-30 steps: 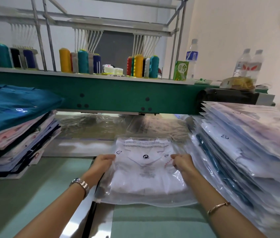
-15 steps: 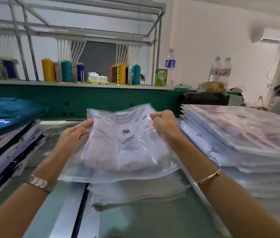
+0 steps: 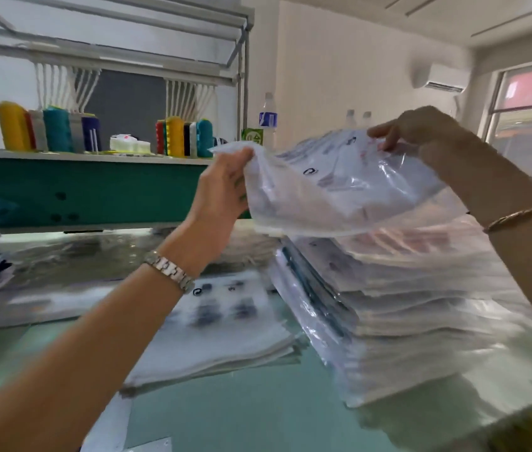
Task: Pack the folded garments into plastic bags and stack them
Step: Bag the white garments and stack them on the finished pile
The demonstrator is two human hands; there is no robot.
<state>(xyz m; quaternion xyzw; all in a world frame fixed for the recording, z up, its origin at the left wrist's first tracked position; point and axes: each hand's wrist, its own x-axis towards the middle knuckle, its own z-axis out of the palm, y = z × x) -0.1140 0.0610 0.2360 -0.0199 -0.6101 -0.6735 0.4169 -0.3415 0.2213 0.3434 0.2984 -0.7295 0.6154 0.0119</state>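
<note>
Packing line: a worker's left hand [image 3: 222, 187] and right hand [image 3: 421, 132] each pinch an edge of a filled bag [image 3: 398, 184], holding it spread between them just above the stack [image 3: 404, 288], apparently so it lands flat on top. The clear film is glossy and creased, sagging under the soft white garment [image 3: 317, 194] folded inside. Under the right hand, the stack is a slick-looking pile of similar packets. Below the left wrist, flat empty bags [image 3: 225, 324] lie on the pale green table [image 3: 258, 415].
</note>
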